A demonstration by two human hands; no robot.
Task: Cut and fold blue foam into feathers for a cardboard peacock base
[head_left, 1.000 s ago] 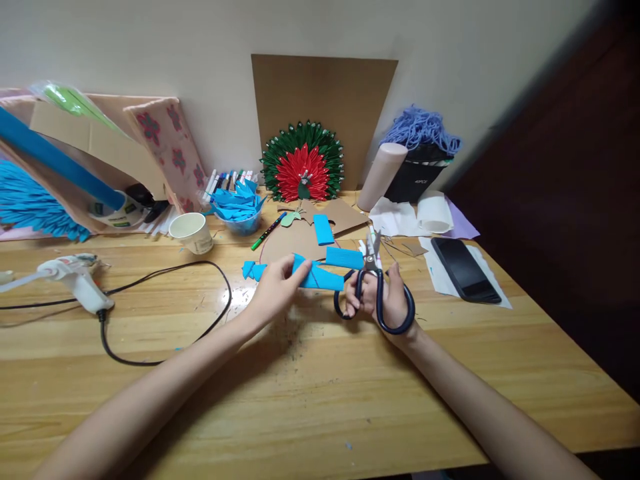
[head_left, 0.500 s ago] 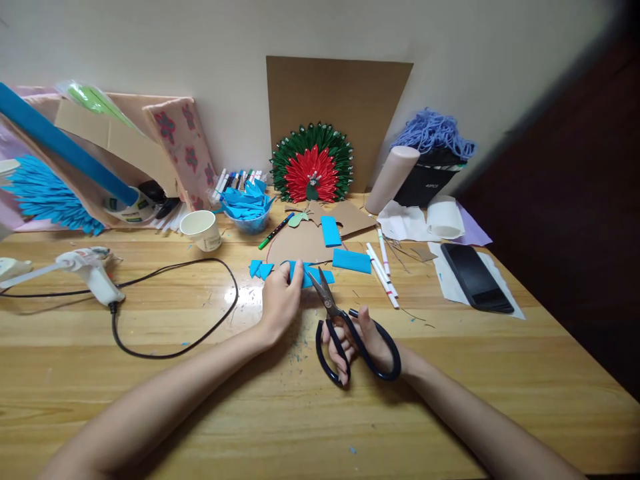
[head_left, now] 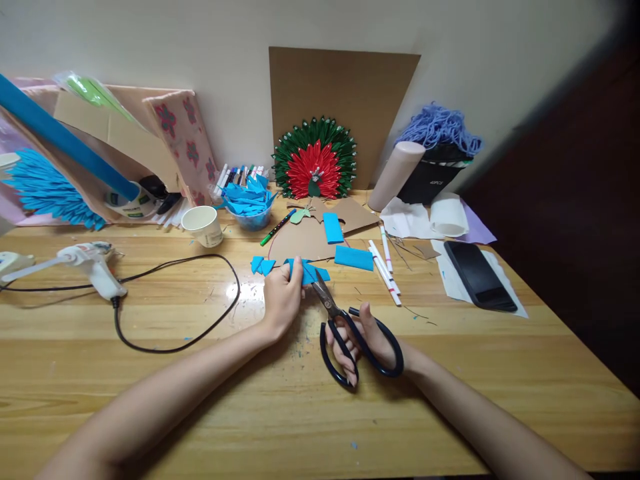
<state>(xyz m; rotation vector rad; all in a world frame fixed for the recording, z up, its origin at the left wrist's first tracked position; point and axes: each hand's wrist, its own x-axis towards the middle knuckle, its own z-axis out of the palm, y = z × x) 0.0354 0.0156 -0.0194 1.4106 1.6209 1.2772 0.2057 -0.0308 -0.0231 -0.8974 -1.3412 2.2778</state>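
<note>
Overall, the wooden table (head_left: 225,413) serves as the work surface, its near area left bare, presumably to give both forearms support and room. At the back, a cardboard panel (head_left: 345,80) stands against the wall. A red-and-green peacock ornament (head_left: 315,167) stands upright in front of it, probably for display or reference. To the left, a hot glue gun (head_left: 95,267) lies on its side; its black cord (head_left: 236,293) loops away from the hands, which appears to keep the cutting zone unobstructed.

The black-handled scissors (head_left: 327,303) are in the right hand (head_left: 373,340). The fingers are curled through one handle loop and the thumb bears at the other, a hold suited to driving the blades. The blades look nearly together and meet the blue paper strip (head_left: 323,274); depth of cut cannot be determined.

The left hand (head_left: 283,297) is closed on this strip in a pinch, thumb uppermost, with the free end projecting rightward, likely so that the blades clear the fingers. Two blue paper rectangles (head_left: 353,258) lie just beyond, within easy reach. Small blue paper pieces (head_left: 258,265) lie left of the pinch, outside the blade path.
</note>
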